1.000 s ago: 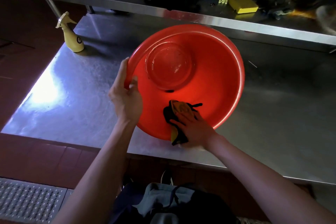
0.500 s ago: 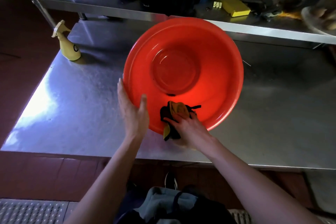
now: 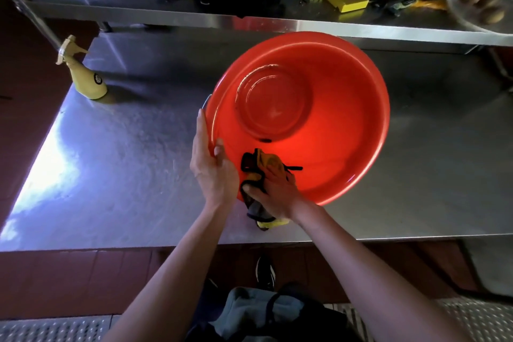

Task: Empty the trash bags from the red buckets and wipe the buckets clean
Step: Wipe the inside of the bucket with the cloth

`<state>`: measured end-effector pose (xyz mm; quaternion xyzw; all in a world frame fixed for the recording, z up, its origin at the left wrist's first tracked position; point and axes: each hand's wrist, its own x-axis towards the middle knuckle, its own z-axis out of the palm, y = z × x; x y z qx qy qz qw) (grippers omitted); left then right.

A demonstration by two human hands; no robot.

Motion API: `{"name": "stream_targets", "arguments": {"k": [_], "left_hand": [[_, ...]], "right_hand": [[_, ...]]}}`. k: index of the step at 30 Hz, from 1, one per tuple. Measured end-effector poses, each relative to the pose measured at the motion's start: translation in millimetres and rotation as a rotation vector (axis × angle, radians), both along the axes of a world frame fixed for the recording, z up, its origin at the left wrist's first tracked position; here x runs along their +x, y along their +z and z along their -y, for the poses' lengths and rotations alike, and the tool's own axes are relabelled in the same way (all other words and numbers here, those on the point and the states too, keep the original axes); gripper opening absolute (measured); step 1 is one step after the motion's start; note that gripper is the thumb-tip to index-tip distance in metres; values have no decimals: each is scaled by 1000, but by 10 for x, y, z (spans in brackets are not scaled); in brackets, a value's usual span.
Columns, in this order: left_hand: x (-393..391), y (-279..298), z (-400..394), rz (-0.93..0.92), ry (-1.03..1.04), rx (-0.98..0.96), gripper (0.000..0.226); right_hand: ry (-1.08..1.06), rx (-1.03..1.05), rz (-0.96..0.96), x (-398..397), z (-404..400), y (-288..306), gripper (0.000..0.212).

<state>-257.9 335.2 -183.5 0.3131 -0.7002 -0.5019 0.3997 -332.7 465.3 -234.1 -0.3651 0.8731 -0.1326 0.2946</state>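
where hands (image 3: 238,178) overlap, cloth (image 3: 263,166) partly hidden

Just one camera here, worn on the person's head, looking forward and steeply down. It sits close over the steel worktop (image 3: 116,164), whose near edge runs across the lower half of the frame, with floor below it. The red bucket (image 3: 341,130) fills the middle. Both forearms reach in from the bottom. A shelf (image 3: 194,18) crosses the top. Wide-angle lens, so the edges bend.
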Motion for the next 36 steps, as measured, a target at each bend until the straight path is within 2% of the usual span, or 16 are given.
{"name": "stream_targets", "arguments": {"k": [2,4,7,9,11,13,17,21,26,29,32,36], "left_hand": [[-29,-32,-37,17,-26,-23,66],[-31,-31,-108,11,-56,-64,66],[-54,0,-166,-10,-78,-131,66],[-105,10,-165,-41,-89,-175,66],[-159,14,-168,-61,-103,-219,66],[-204,15,-195,-46,-90,-259,68],[-272,23,-314,-15,-91,-359,69],[-361,37,-452,-28,-97,-331,68],[-436,75,-526,-72,-49,-256,65],[-461,103,-571,-71,-35,-247,67],[-460,116,-602,-78,-28,-236,72],[-429,157,-534,-66,14,-267,71]], "right_hand": [[-11,26,35,-56,52,-71,70],[10,52,31,-124,63,-120,57],[58,62,-60,-244,-18,-164,52],[129,117,-160,-319,-123,-219,79],[107,151,-212,-421,-257,-274,104],[52,168,-259,-551,-417,-352,94],[86,290,-418,-903,-792,-413,80],[107,391,-483,-1180,-978,-313,63],[159,359,-398,-1115,-947,-323,63],[129,237,-282,-935,-857,-289,61],[70,90,-78,-727,-651,-275,57],[-3,-144,110,-399,-415,-220,61]]}}
